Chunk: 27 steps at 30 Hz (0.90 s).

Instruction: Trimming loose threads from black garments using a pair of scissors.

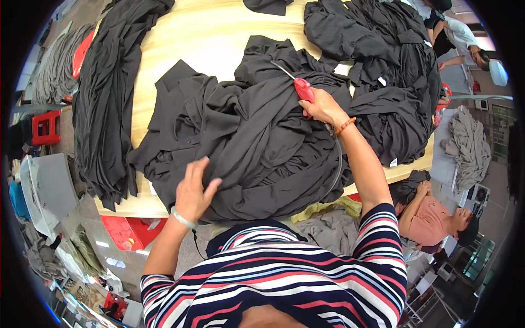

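A large heap of black garments (235,136), with a collar and a button placket showing, lies before me on the pale wooden table (202,33). My right hand (324,106) is wrapped round the handle of a red-handled tool (304,91) with a long thin metal tip, held above the far right of the heap. From that hand a thin clear tube or cord (340,164) curves down over the cloth. At the heap's near left edge, my left hand (195,186) has its fingers stretched and thumb apart, with nothing in it. Whether it touches the fabric I cannot tell.
More black garments (109,87) lie along the table's left edge, and another pile (394,71) covers its right side. A red bin (131,229) stands below the near left edge. At the right, a person (432,218) sits close to the table; another (462,41) is farther off.
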Motion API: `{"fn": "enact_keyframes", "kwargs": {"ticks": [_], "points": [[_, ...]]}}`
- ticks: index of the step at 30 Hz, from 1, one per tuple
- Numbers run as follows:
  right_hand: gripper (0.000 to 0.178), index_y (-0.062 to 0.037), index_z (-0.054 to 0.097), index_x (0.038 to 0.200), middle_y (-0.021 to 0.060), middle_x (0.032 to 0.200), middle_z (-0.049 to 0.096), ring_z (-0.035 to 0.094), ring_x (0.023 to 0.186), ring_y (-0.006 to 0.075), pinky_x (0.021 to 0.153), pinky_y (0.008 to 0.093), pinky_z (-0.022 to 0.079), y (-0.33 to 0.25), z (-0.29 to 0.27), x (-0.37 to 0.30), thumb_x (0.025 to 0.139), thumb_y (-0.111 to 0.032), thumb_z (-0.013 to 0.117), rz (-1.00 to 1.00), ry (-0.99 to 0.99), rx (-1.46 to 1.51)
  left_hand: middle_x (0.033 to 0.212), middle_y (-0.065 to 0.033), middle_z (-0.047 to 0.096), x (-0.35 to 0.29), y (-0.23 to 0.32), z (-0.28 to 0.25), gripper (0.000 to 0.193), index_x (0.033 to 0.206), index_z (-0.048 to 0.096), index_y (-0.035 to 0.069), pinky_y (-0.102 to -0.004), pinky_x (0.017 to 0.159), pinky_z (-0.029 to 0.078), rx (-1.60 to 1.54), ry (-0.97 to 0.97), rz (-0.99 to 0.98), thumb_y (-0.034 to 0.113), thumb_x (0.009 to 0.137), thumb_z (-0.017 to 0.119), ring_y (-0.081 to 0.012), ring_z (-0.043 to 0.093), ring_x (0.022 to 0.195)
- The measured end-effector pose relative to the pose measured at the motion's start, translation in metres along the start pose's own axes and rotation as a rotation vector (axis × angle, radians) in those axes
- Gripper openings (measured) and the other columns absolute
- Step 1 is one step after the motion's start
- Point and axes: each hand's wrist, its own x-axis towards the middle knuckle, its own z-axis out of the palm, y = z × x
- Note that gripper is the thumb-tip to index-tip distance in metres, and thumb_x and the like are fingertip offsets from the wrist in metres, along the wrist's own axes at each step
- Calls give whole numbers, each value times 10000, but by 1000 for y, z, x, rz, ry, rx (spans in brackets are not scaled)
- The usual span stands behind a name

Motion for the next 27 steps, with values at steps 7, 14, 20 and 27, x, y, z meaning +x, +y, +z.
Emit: {"fn": "enact_keyframes", "kwargs": {"ticks": [7,14,20,27], "points": [[213,5,588,1004,31,712,650,584,599,91,521,234,458,20,-36,-117,910,-183,623,-233,285,214,748,-64,555,1,10,-10,277,941,642,80,-372,706,373,127,87,391,79,684,744,-258,509,758],[390,-48,533,1230,162,697,638,664,652,296,643,387,505,131,-22,-209,855,-96,628,123,354,-48,599,-39,551,-62,18,14,246,867,664,64,-389,595,439,223,-477,103,257,755,768,-259,535,583],[393,-40,511,1261,129,761,662,685,717,230,693,344,511,90,-7,-229,882,-88,607,1,330,-84,935,-127,588,15,75,30,252,1002,595,24,-351,719,472,-187,178,280,163,822,704,-282,574,831],[409,-109,514,1246,227,911,643,610,885,425,744,434,493,9,-1,-227,855,-102,632,-277,134,-158,1178,-116,619,109,46,102,455,1236,525,-31,-393,981,453,-1638,-208,-502,284,926,634,-239,590,1083]]}}
